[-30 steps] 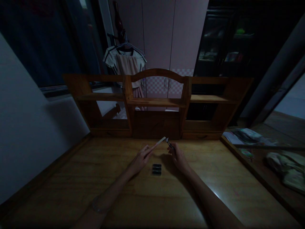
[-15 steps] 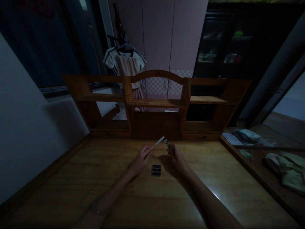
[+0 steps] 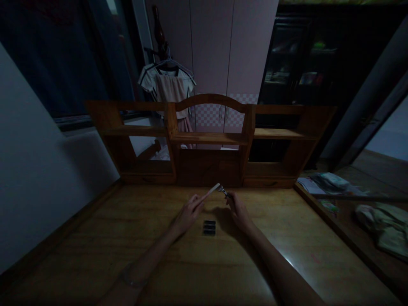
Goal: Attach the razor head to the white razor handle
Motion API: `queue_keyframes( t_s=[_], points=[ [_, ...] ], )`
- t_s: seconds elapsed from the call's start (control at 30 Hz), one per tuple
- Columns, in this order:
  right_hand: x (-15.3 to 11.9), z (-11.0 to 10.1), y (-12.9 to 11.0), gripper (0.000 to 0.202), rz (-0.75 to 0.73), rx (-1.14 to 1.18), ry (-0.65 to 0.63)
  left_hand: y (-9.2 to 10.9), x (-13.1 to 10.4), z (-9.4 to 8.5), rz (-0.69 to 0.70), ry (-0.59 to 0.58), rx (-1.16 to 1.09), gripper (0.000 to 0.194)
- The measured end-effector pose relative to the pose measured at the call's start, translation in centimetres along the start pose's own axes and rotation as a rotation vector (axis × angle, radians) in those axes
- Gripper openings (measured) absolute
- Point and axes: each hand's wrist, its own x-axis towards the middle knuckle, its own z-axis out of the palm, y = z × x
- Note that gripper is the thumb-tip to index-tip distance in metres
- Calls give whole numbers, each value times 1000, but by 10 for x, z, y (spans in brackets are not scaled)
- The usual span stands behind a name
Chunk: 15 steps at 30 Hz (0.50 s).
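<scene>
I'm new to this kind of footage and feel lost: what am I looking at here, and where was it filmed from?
There is no machine here: you see a person's own bare hands and forearms, filmed from a camera worn on the head, looking forward and down. All the pictures share that view.

The left hand holds a slim, pale-tipped stick. The right hand holds a small tool with a shiny head, close to the stick's tip; it is too dark to name either surely.

Between the forearms, a small pack with dark bars lies on the wooden desk. A wooden shelf unit stands at the back.
</scene>
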Motion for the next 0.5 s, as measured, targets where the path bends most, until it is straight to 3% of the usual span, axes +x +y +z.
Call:
queue_keyframes(
  t_s=[0.13,0.33,0.5],
  points=[
    [1,1,1,25,2,-18,17,1,-1,-2,7,35,-14,41],
    [1,1,1,25,-10,-30,30,6,1,-2,3,-31,-58,41],
    [1,0,-3,23,-21,-34,46,1,2,-5,-31,39,-86,40]
  ],
)
